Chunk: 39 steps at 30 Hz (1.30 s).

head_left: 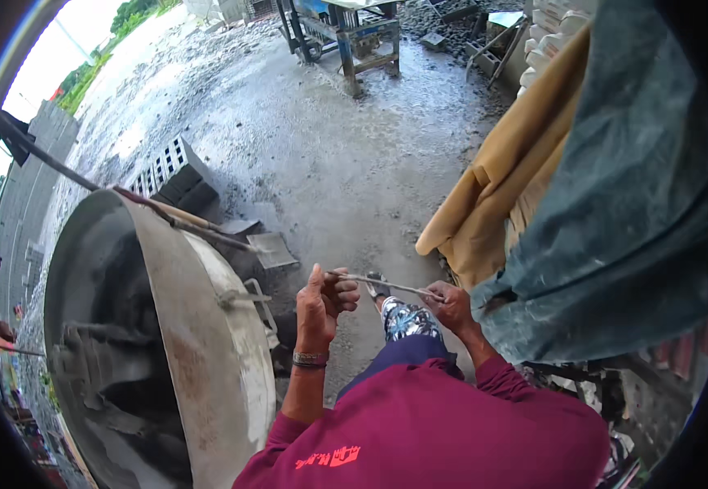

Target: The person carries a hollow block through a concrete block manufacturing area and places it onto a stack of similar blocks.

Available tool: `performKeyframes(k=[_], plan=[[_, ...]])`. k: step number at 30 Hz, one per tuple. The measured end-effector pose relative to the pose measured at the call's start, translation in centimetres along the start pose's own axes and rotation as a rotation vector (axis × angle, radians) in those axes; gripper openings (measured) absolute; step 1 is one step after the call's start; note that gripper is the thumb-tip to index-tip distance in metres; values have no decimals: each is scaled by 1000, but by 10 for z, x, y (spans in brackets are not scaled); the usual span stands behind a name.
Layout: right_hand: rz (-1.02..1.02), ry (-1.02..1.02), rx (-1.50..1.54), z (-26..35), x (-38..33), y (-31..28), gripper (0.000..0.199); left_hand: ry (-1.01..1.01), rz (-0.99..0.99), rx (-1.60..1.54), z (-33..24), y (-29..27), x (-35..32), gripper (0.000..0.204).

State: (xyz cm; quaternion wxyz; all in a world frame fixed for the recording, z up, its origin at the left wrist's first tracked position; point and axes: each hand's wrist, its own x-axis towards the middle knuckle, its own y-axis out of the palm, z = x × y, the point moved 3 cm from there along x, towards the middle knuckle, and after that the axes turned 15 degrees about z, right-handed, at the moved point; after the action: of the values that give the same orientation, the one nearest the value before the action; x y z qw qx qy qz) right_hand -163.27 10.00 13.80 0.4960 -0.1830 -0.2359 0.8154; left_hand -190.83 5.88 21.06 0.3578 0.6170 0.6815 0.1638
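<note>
A thin greyish cord [394,285] runs nearly taut between my two hands, in front of my body. My left hand [325,303], with a band on its wrist, has its fingers curled around the cord's left end. The cord's other end is pinched in my right hand [450,305], between thumb and fingers. Close to my left arm stands the large round drum of a concrete mixer [178,326], its inside dark and crusted with grey. A metal handle [248,297] sticks out of the drum's side, near my left hand.
A shovel blade [272,250] lies beyond the drum, near hollow concrete blocks [176,169]. On the right hang a tan tarp [525,147] and a dark green tarp [615,204]. White sacks [545,37] are stacked behind them. A blue metal frame [362,41] stands far ahead on wet ground.
</note>
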Motion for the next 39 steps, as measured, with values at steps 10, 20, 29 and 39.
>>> performKeyframes(k=[10, 20, 29, 39], plan=[[104, 340, 629, 12, 345, -29, 54, 70, -431, 26, -144, -160, 164, 41], [553, 250, 427, 64, 670, -19, 77, 259, -332, 153, -300, -170, 416, 34], [490, 341, 225, 114, 910, -51, 80, 275, 3, 244, -491, -136, 735, 26], [436, 331, 65, 108, 1229, -67, 76, 316, 28, 474, -634, -197, 1012, 29]])
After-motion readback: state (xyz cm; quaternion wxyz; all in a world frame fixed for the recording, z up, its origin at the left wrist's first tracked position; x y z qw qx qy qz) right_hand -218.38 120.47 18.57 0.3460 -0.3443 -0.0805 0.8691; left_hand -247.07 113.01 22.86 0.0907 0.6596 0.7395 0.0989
